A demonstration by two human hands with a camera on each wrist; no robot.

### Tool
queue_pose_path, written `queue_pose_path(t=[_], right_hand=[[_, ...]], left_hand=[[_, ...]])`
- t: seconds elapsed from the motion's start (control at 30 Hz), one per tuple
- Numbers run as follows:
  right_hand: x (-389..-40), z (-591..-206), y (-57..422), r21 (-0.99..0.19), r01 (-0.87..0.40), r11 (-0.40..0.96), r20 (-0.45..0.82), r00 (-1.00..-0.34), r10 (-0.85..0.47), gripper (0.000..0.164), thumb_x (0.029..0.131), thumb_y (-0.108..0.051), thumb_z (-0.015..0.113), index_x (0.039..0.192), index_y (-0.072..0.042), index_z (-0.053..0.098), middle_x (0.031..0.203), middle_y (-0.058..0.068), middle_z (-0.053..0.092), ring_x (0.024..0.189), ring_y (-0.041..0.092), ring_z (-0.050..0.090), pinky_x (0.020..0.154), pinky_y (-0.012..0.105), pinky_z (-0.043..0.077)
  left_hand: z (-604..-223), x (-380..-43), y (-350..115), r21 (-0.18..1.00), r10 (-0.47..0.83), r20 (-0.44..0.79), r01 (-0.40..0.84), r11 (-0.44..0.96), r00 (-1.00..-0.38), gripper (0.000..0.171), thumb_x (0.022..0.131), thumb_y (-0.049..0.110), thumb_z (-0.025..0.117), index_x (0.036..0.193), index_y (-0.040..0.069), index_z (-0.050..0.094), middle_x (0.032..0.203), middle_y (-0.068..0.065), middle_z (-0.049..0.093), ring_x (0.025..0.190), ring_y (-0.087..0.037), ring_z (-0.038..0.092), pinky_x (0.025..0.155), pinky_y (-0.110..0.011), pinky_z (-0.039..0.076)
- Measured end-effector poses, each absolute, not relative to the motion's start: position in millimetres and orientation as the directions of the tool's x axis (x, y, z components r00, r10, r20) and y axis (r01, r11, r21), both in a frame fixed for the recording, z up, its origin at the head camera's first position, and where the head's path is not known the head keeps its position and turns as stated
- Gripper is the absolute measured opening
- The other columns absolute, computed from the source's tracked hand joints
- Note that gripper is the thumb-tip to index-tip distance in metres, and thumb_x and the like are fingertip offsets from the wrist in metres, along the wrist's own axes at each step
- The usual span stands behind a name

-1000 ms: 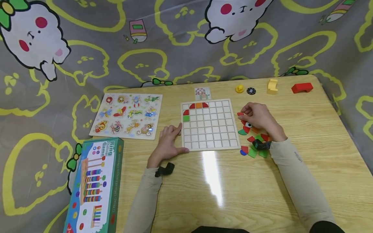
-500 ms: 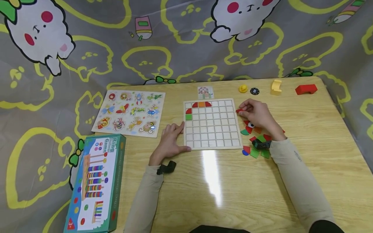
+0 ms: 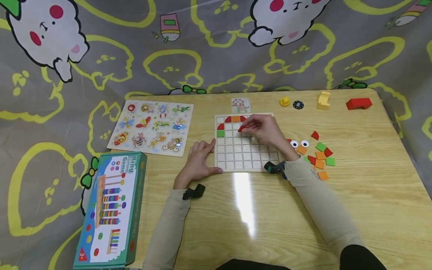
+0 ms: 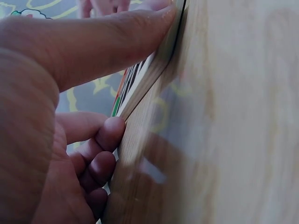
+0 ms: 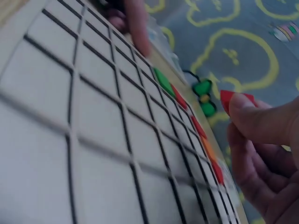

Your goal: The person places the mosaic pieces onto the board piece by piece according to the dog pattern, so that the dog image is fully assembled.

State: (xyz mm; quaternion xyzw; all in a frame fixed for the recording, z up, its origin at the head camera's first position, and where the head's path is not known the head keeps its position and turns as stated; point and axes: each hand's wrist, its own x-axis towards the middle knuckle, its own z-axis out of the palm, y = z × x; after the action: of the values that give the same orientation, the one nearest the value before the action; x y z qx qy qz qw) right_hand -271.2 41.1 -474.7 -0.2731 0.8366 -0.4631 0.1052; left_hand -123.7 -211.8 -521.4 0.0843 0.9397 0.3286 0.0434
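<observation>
With my grid board (image 3: 236,150) as the clock's centre, I count on it three red pieces (image 3: 228,119), one orange piece (image 3: 235,119) and one green piece (image 3: 221,133), between nine and twelve. I pinch one more red tile (image 5: 226,99). Two eye discs (image 3: 305,143) lie at three; my sleeve (image 3: 314,180) partly hides the loose tiles (image 3: 319,164) there, total unclear. One card (image 3: 240,105) at twelve, one twelve-picture puzzle board (image 3: 150,127), toward ten, one box (image 3: 111,210) at eight; one yellow toy (image 3: 285,101), one black chip (image 3: 298,105), two blocks (image 3: 359,104) around two.

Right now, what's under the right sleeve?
Anything directly beneath the right sleeve is hidden. Beside it, tabletop and loose pieces show, and a blue piece peeks out.
</observation>
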Motion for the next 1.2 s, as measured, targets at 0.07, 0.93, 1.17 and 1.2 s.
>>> queue_pose_path(t=[0.07,0.93,1.17,1.2], right_hand=[[-267,-478,25,-0.810,-0.410,0.419,0.083,-0.788,-0.609,0.013,0.084,-0.018,0.079,0.095,-0.014,0.075,0.089,0.000,0.073,0.076,0.016,0.067,0.068,0.026,0.052],[-256,-497,-17,-0.692,-0.577,0.435,0.109,-0.678,-0.727,0.009,0.087,-0.014,0.076,0.096,-0.013,0.079,0.087,0.000,0.070,0.071,0.012,0.059,0.065,0.030,0.047],[-253,-496,-16,-0.694,-0.595,0.406,0.141,-0.665,-0.734,0.011,0.087,-0.010,0.074,0.097,-0.012,0.079,0.090,0.001,0.071,0.075,0.013,0.060,0.068,0.030,0.048],[-253,-495,-14,-0.698,-0.597,0.396,0.145,-0.659,-0.738,0.011,0.088,-0.010,0.074,0.098,-0.012,0.079,0.092,0.000,0.072,0.076,0.013,0.060,0.068,0.031,0.048]], left_hand=[[-521,-124,-212,0.627,0.188,-0.025,0.131,0.768,-0.982,0.113,0.069,0.055,0.084,0.157,0.013,0.026,0.111,0.002,0.045,0.102,-0.018,0.035,0.093,-0.038,0.028],[-519,-126,-208,0.621,0.192,-0.018,0.139,0.771,-0.981,0.114,0.069,0.054,0.085,0.157,0.012,0.027,0.108,0.003,0.044,0.101,-0.018,0.035,0.089,-0.037,0.027],[-520,-124,-208,0.614,0.182,-0.025,0.129,0.779,-0.983,0.114,0.068,0.053,0.086,0.157,0.012,0.027,0.109,0.003,0.046,0.101,-0.018,0.035,0.090,-0.036,0.028],[-520,-123,-208,0.617,0.179,-0.028,0.123,0.777,-0.984,0.114,0.068,0.053,0.086,0.157,0.012,0.027,0.109,0.002,0.046,0.101,-0.019,0.035,0.090,-0.036,0.028]])
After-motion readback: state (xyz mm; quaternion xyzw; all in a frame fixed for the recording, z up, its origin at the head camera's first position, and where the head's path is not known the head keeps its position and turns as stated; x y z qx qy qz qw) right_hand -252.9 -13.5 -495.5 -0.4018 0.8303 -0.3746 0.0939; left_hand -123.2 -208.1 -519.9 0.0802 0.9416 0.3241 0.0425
